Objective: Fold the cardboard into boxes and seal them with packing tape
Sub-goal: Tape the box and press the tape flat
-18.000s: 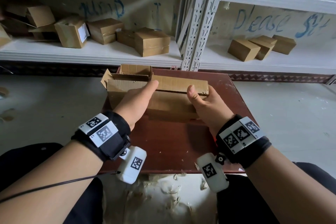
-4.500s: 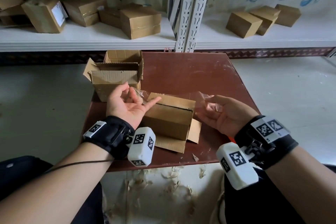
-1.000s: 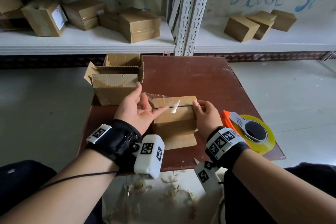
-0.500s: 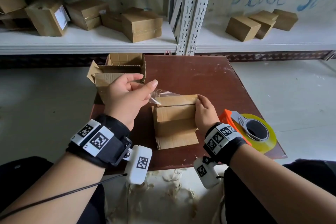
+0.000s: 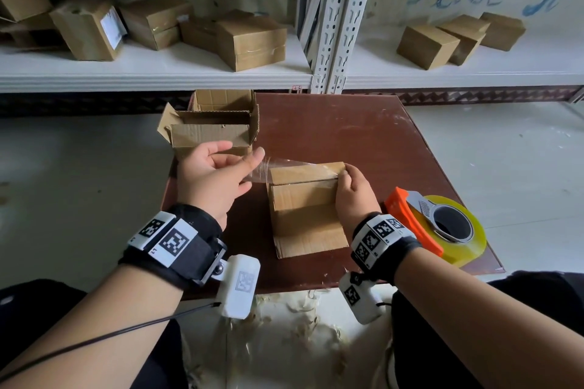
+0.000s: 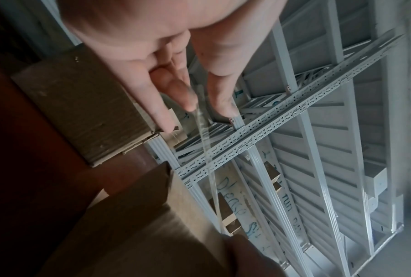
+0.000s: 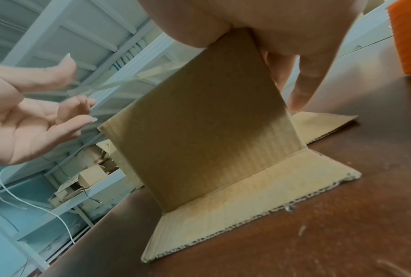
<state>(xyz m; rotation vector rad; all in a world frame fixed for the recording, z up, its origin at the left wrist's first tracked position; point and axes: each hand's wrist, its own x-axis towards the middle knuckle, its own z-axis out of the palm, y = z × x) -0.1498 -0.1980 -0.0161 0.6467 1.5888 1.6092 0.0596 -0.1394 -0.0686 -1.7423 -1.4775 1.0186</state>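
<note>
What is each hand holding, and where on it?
The left hand pinches the tape by its free end; the right hand grips the box at its top right edge.

On the surface 1 half-taped box, 1 open box, 1 strip of clear tape, 1 tape dispenser, 3 closed boxes on the right shelf, at least 5 more boxes on the left shelf

The left hand pinches, raised; the right hand grips.
</note>
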